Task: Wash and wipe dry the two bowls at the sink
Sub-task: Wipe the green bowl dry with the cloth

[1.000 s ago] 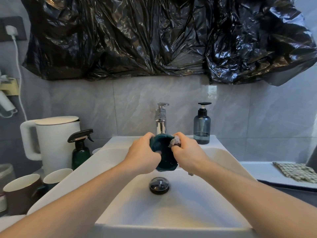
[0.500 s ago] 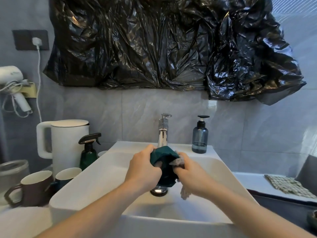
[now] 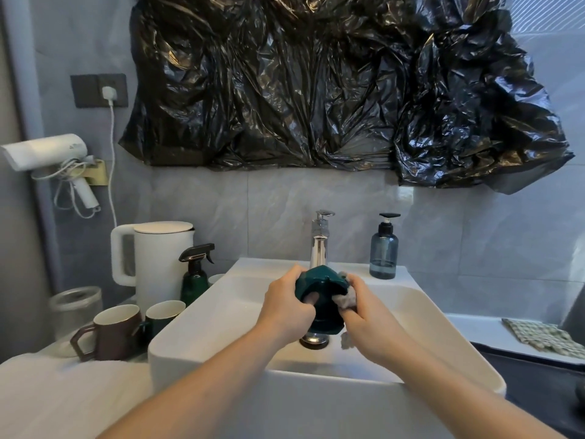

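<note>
A small dark green bowl (image 3: 321, 280) is held over the white sink basin (image 3: 202, 324), just below the chrome tap (image 3: 319, 245). My left hand (image 3: 285, 307) grips the bowl from the left, with a fingertip showing inside it. My right hand (image 3: 367, 315) presses a grey cloth (image 3: 345, 299) against the bowl's right side. No water stream is visible. A second bowl is not clearly in sight.
Left of the sink stand a brown mug (image 3: 110, 334), a green mug (image 3: 163, 315), a dark spray bottle (image 3: 194, 277), a white kettle (image 3: 155, 261) and a glass jar (image 3: 74, 305). A soap dispenser (image 3: 383, 251) sits on the sink's back rim. A checked cloth (image 3: 544, 339) lies at right.
The view has tilted up and shifted, showing more of the wall and left counter. Both hands have turned the bowl while the cloth rubs its right side.
</note>
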{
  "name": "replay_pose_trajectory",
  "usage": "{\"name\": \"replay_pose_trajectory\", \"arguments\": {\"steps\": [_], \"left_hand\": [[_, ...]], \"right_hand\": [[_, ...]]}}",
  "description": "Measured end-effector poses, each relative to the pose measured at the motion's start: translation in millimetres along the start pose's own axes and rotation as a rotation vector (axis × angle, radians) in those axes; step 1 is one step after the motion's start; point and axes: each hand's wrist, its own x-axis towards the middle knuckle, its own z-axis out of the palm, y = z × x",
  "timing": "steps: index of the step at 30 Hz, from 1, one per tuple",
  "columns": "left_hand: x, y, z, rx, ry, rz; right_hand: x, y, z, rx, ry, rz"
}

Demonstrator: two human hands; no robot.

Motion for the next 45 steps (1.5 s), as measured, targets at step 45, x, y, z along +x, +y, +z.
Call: {"name": "replay_pose_trajectory", "arguments": {"steps": [45], "left_hand": [[12,-12,3,0.055,0.071,-0.047]], "right_hand": [[9,7,6,-0.003,0.007,-0.152]]}}
